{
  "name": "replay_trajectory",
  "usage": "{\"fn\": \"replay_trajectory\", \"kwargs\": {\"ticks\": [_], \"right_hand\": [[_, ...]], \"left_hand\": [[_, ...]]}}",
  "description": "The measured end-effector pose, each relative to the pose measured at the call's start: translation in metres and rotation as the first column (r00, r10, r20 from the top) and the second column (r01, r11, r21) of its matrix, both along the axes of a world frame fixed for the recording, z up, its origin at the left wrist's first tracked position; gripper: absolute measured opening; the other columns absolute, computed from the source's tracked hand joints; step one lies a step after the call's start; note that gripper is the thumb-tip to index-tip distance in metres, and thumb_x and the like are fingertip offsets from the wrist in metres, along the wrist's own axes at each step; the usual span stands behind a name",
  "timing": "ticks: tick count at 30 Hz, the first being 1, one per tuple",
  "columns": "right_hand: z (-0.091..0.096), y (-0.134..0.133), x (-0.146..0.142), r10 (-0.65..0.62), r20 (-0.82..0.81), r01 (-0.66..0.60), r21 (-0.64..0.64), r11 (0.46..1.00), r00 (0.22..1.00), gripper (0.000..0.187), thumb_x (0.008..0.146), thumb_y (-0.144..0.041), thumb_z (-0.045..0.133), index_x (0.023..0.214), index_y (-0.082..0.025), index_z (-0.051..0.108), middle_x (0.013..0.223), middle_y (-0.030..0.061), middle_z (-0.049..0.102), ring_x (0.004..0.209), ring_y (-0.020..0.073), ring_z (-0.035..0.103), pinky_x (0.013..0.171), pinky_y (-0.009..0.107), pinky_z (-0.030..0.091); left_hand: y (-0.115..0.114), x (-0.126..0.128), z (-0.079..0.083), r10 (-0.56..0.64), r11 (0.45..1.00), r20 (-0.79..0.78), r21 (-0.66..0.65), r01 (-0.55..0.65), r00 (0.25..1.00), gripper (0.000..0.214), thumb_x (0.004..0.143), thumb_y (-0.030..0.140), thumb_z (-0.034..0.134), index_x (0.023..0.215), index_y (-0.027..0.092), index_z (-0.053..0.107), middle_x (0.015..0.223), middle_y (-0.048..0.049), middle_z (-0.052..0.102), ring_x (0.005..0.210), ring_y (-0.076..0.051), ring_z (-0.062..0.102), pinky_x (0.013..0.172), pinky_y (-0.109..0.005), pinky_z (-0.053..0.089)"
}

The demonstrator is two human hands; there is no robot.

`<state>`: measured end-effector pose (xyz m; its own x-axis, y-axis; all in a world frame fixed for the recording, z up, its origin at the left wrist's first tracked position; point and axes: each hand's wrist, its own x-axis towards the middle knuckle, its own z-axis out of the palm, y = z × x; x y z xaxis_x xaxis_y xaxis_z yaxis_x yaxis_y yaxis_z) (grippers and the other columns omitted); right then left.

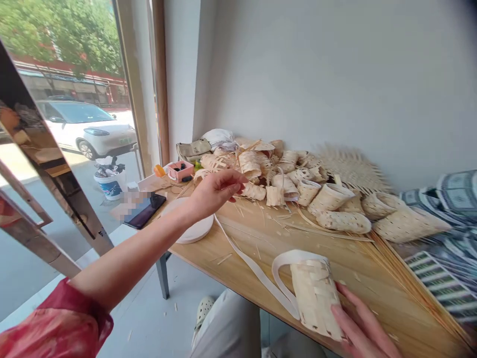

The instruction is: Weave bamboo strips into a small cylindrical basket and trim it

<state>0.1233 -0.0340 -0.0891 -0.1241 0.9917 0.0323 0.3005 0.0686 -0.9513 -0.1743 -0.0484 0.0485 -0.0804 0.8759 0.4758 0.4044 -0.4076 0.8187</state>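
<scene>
A pale, dark-flecked woven basket (315, 293) is at the near edge of the table (276, 238), clamped in the right hand (367, 323), a white strap (298, 256) looped across its top. Above the table's left side, the left hand (220, 190) curls; I cannot tell whether its fingertips meet.

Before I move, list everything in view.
Nearest basket: one, pale, table edge
Strip: one, white, at basket
Roll: one, white, left
Other baskets: many, pale, along wall
Box: one, pink, far left
Device: one, dark, left corner
Canes: many, tan, right
Fabric: count unclear, green-white, right
Table: one, brown, centre
Bucket: one, blue-white, floor left
Car: one, white, outside
Sleeve: one, red, lower left
Left grip: one, bare, above table
Right grip: one, bare, at basket
</scene>
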Motion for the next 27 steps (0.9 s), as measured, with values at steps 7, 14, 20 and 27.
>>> {"fn": "replay_trajectory", "kwargs": {"ticks": [7,14,20,27], "right_hand": [[0.003,-0.008,-0.009,-0.064,-0.241,0.019,-0.186,0.982,0.968,0.073,0.07,-0.059,0.057,0.13,-0.024,0.035,0.108,0.008,0.061,0.097,0.0265,0.058,0.074,0.036,0.049],[-0.001,-0.001,0.01,0.102,-0.158,-0.119,-0.097,0.988,0.982,0.068,0.078,-0.052,0.051,0.134,-0.021,0.026,0.105,0.0072,0.059,0.087,0.0217,0.059,0.075,0.035,0.047],[0.008,0.006,0.025,0.171,-0.066,-0.175,-0.055,0.983,0.983,0.064,0.083,-0.045,0.045,0.135,-0.017,0.024,0.092,0.0069,0.063,0.078,0.0208,0.06,0.069,0.032,0.046],[0.014,0.026,0.057,0.205,0.067,-0.21,0.08,0.974,0.976,0.024,0.079,-0.028,0.052,0.1,-0.018,0.059,0.082,0.0039,0.063,0.073,0.0185,0.059,0.067,0.03,0.046]], "left_hand": [[0.058,0.087,-0.049,-0.217,0.964,-0.327,-0.221,0.149,0.92,0.03,0.077,0.008,0.039,0.096,0.015,0.06,0.092,-0.0049,0.064,0.062,-0.009,0.055,0.049,-0.017,0.047],[0.079,0.141,-0.054,-0.403,0.845,-0.245,-0.471,0.255,0.882,0.018,0.079,0.017,0.04,0.086,0.015,0.057,0.063,0.002,0.05,0.047,-0.006,0.045,0.033,-0.013,0.037],[0.093,0.163,-0.059,-0.548,0.718,-0.163,-0.594,0.361,0.821,0.015,0.078,0.017,0.04,0.085,0.015,0.052,0.056,0.0053,0.041,0.043,-0.005,0.039,0.034,-0.013,0.036],[0.119,0.168,-0.057,-0.709,0.475,-0.093,-0.795,0.376,0.699,0.023,0.076,0.024,0.048,0.097,0.015,0.052,0.063,0.004,0.039,0.051,-0.007,0.039,0.039,-0.015,0.037]]}}
